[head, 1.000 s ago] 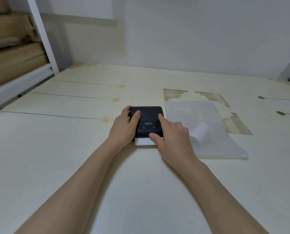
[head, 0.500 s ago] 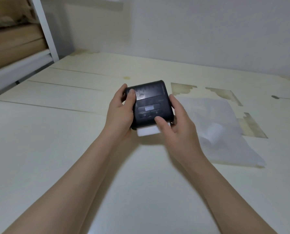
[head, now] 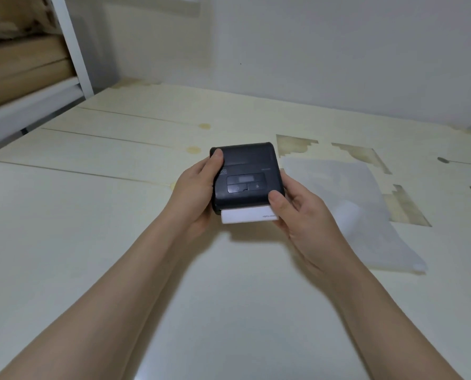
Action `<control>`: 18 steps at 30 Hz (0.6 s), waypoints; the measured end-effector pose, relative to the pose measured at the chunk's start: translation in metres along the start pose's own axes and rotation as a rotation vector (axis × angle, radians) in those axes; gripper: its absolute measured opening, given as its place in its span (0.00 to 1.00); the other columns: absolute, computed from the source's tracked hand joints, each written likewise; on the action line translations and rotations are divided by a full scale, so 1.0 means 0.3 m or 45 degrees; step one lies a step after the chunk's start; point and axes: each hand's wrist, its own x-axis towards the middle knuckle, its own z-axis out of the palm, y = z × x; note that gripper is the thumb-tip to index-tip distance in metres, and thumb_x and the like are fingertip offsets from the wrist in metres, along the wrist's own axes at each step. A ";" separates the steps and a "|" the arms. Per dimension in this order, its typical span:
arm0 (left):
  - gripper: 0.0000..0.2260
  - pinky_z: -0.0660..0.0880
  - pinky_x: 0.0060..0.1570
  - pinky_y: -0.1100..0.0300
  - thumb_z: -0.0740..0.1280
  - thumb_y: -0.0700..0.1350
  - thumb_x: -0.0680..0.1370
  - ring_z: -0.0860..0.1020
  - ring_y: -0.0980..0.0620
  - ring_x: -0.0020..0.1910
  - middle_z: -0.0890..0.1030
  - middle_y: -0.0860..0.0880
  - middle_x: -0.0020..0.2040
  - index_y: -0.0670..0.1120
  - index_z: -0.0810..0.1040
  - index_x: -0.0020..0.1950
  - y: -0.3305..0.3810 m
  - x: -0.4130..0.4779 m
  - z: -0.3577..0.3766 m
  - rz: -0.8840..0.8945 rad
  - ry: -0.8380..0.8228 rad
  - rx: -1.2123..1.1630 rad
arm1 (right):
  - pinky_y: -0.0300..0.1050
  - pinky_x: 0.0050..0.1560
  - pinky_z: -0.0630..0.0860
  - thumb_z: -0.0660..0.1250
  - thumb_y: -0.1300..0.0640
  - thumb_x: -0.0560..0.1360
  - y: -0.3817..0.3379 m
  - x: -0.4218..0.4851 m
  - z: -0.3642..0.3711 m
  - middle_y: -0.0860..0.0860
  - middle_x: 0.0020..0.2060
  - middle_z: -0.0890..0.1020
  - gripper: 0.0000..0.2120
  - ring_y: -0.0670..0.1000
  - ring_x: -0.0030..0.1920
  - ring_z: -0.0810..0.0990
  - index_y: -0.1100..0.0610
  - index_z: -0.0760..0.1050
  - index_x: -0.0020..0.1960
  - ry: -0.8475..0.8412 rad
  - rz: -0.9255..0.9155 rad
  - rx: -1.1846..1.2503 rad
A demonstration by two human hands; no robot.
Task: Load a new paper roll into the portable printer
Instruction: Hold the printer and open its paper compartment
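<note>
I grip the printer [head: 246, 176] between my left hand [head: 194, 193] and right hand [head: 297, 215], raised above the middle of the table [head: 64, 242]. A white strip [head: 248, 215] juts from its near edge. The paper roll [head: 345, 215] lies on a plastic sheet [head: 338, 187] toward the right edge. Prying the lid one-handed could tip the printer from my grasp, I judge.

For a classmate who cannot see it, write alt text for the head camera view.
Two bare hands hold a black portable printer above a pale table, left hand and right hand on opposite sides. White paper sticks out of its near edge. A translucent bag with a paper roll lies to the right.
</note>
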 end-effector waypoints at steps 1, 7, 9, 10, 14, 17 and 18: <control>0.18 0.78 0.60 0.46 0.63 0.52 0.81 0.83 0.43 0.56 0.85 0.43 0.56 0.41 0.79 0.62 0.001 0.000 -0.004 0.004 0.000 0.002 | 0.52 0.72 0.67 0.60 0.60 0.82 0.000 -0.003 0.002 0.48 0.67 0.78 0.21 0.46 0.68 0.75 0.54 0.66 0.74 0.002 -0.003 -0.008; 0.18 0.79 0.59 0.47 0.63 0.52 0.81 0.83 0.43 0.57 0.85 0.43 0.57 0.41 0.79 0.62 -0.001 -0.011 0.004 0.042 0.071 0.011 | 0.51 0.71 0.68 0.61 0.58 0.82 0.005 -0.027 0.017 0.45 0.68 0.77 0.24 0.43 0.67 0.75 0.54 0.63 0.76 0.127 -0.046 -0.063; 0.17 0.79 0.58 0.47 0.63 0.52 0.81 0.83 0.43 0.56 0.85 0.43 0.56 0.41 0.79 0.61 -0.001 -0.014 0.014 0.046 0.099 0.016 | 0.52 0.70 0.70 0.61 0.58 0.82 -0.002 -0.037 0.016 0.45 0.67 0.78 0.22 0.43 0.66 0.76 0.53 0.65 0.75 0.164 -0.077 -0.065; 0.16 0.80 0.56 0.47 0.64 0.52 0.80 0.83 0.43 0.55 0.85 0.43 0.55 0.42 0.80 0.60 0.001 -0.016 0.019 0.042 0.116 0.014 | 0.52 0.70 0.70 0.61 0.57 0.81 -0.006 -0.039 0.015 0.45 0.66 0.78 0.22 0.43 0.66 0.76 0.53 0.66 0.75 0.181 -0.091 -0.060; 0.14 0.81 0.50 0.52 0.64 0.53 0.80 0.85 0.47 0.51 0.87 0.46 0.52 0.44 0.82 0.56 0.005 -0.020 0.028 0.033 0.139 -0.022 | 0.49 0.67 0.74 0.62 0.55 0.81 -0.021 -0.033 0.014 0.45 0.64 0.80 0.21 0.43 0.64 0.78 0.52 0.68 0.74 0.219 -0.122 -0.054; 0.16 0.80 0.47 0.56 0.67 0.53 0.78 0.84 0.51 0.50 0.86 0.47 0.53 0.44 0.80 0.60 0.010 -0.007 0.018 0.135 0.210 0.113 | 0.41 0.57 0.79 0.61 0.59 0.81 -0.022 -0.029 0.014 0.46 0.61 0.82 0.18 0.43 0.59 0.81 0.53 0.72 0.71 0.227 -0.091 -0.028; 0.20 0.78 0.52 0.56 0.69 0.54 0.77 0.84 0.52 0.52 0.86 0.48 0.54 0.45 0.77 0.64 0.011 -0.003 0.010 0.169 0.239 0.173 | 0.41 0.55 0.79 0.62 0.60 0.81 -0.017 -0.030 0.013 0.46 0.59 0.83 0.17 0.44 0.58 0.82 0.52 0.73 0.70 0.247 -0.070 -0.045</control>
